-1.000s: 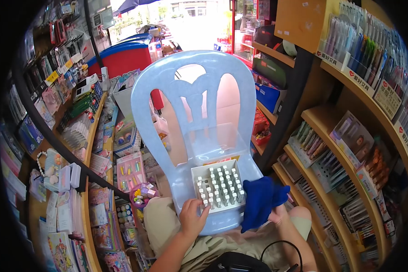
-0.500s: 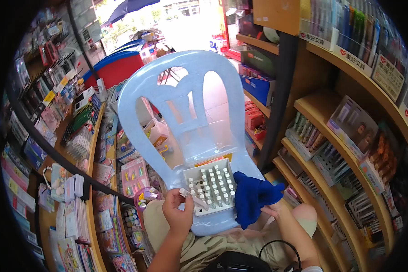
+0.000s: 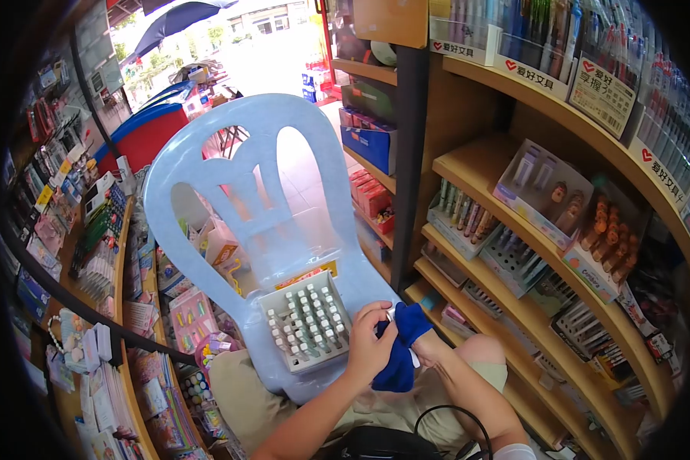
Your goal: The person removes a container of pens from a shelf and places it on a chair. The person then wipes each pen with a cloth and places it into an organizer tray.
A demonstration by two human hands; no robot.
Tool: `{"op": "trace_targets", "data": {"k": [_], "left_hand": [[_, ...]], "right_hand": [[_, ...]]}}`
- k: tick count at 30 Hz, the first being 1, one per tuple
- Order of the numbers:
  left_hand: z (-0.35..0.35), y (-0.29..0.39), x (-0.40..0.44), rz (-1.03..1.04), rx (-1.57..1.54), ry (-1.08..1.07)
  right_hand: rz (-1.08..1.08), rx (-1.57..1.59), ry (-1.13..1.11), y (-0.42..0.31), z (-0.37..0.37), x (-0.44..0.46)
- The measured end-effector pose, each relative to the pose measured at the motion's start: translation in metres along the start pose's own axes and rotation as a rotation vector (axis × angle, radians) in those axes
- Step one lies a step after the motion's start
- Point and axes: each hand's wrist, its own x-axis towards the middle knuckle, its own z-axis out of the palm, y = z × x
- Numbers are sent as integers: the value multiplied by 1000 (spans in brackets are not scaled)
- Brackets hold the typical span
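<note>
A light blue plastic chair (image 3: 161, 184) stands before me. On its seat rests a shallow white box (image 3: 320, 366), where several slim tubes (image 3: 310, 313) with square white caps stand in rows. My left hand (image 3: 369, 343) is right of the box, fingers closed round a slim white-capped tube (image 3: 391, 313) that is mostly hidden. It presses the tube against a dark blue cloth (image 3: 396, 369). My right hand (image 3: 431, 349) grips that cloth from the other side, its fingers partly covered by the fabric.
Wooden shelves (image 3: 468, 165) with boxed pens and stationery rise on the right. Crowded racks of notebooks (image 3: 115, 387) and small goods line the left. Beyond the chair a red and blue container (image 3: 142, 134) stands near the bright doorway. A black cable (image 3: 468, 414) loops over my lap.
My left hand has moved from the box's left front corner, carrying the tube across to the blue cloth. My right hand has brought the cloth to meet it. The view has turned right.
</note>
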Motion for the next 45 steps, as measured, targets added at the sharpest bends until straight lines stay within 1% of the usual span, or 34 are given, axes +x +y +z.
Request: {"op": "trace_targets", "data": {"k": [1, 2, 4, 5, 8, 9, 12, 13, 16, 17, 20, 21, 22, 23, 24, 25, 26, 28, 30, 33, 35, 36, 37, 38, 39, 40, 41, 42, 43, 45], "left_hand": [[-1, 2, -1, -65, -5, -55], [3, 2, 2, -191, -115, 15], [-6, 6, 20, -363, -247, 101], [-10, 7, 28, -408, -339, 114], [-22, 14, 44, -442, -400, 53], [-25, 11, 44, -447, -397, -12], [-21, 3, 35, -496, -544, -97], [-18, -1, 32, -515, -593, -132], [-6, -3, 24, -508, -670, -190], [-3, -5, 20, -496, -673, -250], [16, -19, -4, -517, -506, -473], [22, -17, -10, -480, -457, -474], [25, -14, -15, -443, -407, -475], [26, -24, -16, -338, -392, -464], [26, -25, -17, -251, -287, -458], [24, -25, -20, -171, -183, -438], [23, -23, -22, -86, -77, -426], [26, -17, -27, -72, -60, -352], [22, -17, -25, -46, -93, -359], [19, -13, -24, -43, -99, -295], [14, -4, -22, 35, 39, -316], [12, -1, -22, 71, 110, -324], [13, -3, -24, 85, 122, -323], [14, -5, -26, 66, 104, -296], [14, -8, -29, 48, 87, -269], [14, -10, -31, 30, 70, -241], [14, -11, -31, 65, 96, -178], [13, -11, -28, -19, -11, -118], [12, -10, -24, -102, -118, -59], [6, -10, -10, -258, -320, 35]], "right_hand": [[-86, -80, -39, -1, -5, -3], [-52, -183, -96, 3, -15, -4], [13, -382, -212, 14, -37, -6], [-40, -418, -272, 18, -42, -9], [11, -367, -366, 13, -46, -29], [-42, -395, -293, 17, -49, -30], [11, -245, -51, 4, -44, -31], [-101, -263, 32, 8, -38, -27], [-75, -370, -48, -11, -31, -31], [-29, -417, -70, -14, -30, -29], [-17, -319, 53, 7, -35, -28], [-71, -226, 41, 8, -32, -26], [-45, -202, 61, 11, -33, -24], [-19, -179, 82, 15, -37, -22], [6, -160, 101, 20, -40, -19], [3, 3, 134, 27, -39, -18], [125, 99, 174, 25, -43, -19], [255, 217, 197, 25, -47, -13], [212, 191, 161, 24, -45, -14], [189, 151, 128, 22, -43, -12], [161, 118, 125, 23, -40, -9], [159, 16, 205, 21, -38, -12], [34, -138, 210, 26, -40, -9], [-94, -291, 210, 31, -40, -7], [-269, -430, 162, 34, -41, -6], [-271, -520, 171, 27, -33, -8], [-275, -609, 181, 15, -21, -13], [-278, -694, 193, 10, -14, -15], [-230, -694, 204, 13, -19, -13], [-213, -575, -13, 28, -38, -15]]}}
